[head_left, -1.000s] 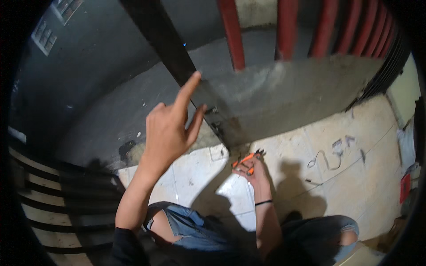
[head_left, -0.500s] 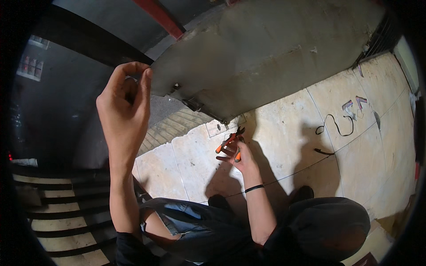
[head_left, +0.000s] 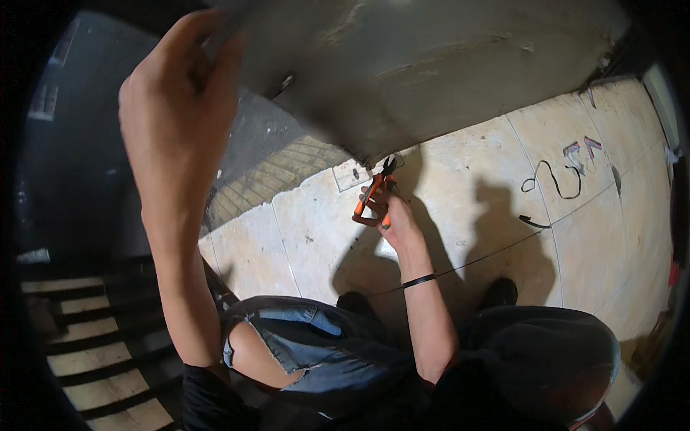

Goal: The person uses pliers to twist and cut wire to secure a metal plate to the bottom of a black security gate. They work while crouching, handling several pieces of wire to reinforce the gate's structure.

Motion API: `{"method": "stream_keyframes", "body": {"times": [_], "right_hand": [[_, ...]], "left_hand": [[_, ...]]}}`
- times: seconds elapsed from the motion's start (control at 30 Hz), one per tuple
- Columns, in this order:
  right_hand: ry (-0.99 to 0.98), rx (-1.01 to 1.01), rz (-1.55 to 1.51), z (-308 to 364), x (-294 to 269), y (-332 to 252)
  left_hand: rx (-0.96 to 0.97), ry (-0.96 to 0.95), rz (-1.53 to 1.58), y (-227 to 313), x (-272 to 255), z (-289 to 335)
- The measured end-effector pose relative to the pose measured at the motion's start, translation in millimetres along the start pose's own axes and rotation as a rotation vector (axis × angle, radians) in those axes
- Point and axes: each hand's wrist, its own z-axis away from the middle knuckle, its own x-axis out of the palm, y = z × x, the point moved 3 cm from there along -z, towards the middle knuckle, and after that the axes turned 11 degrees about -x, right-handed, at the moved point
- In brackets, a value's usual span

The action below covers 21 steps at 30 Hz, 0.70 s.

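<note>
My left hand is raised at the upper left, near the edge of a large grey metal panel. Its thumb and fingers come together in a pinch, blurred against the dark panel edge. What they hold, if anything, I cannot make out. Lower down, over the tiled floor, my right hand grips cutting pliers with orange and black handles. Their dark jaws point up toward the panel's lower corner, slightly parted, and the handles are spread. A black band circles my right wrist.
On the tiled floor to the right lie a black cord, a short dark strip and small reddish-white scraps. Black slats run along the lower left. My knees in torn jeans are bent below.
My left hand has risen and looks larger, still pinched. My right hand and the pliers sit higher in view, with the fingers curled more round the handles. The whole view has shifted somewhat.
</note>
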Motion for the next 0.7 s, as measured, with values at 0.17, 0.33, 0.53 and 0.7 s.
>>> {"method": "stream_keyframes", "body": {"times": [0.17, 0.33, 0.53, 0.7], "right_hand": [[-0.121, -0.028, 0.209, 3, 17, 4], [-0.035, -0.058, 0.529, 36, 50, 12], [-0.074, -0.066, 0.613, 75, 110, 2], [-0.087, -0.193, 0.553, 64, 116, -40]], "left_hand": [[0.008, -0.018, 0.234, -52, -11, 4], [-0.127, 0.151, 0.540, -114, -8, 39], [-0.778, -0.267, 0.759, -149, 64, 186], [-0.833, -0.232, 0.944, -107, 118, 223]]}}
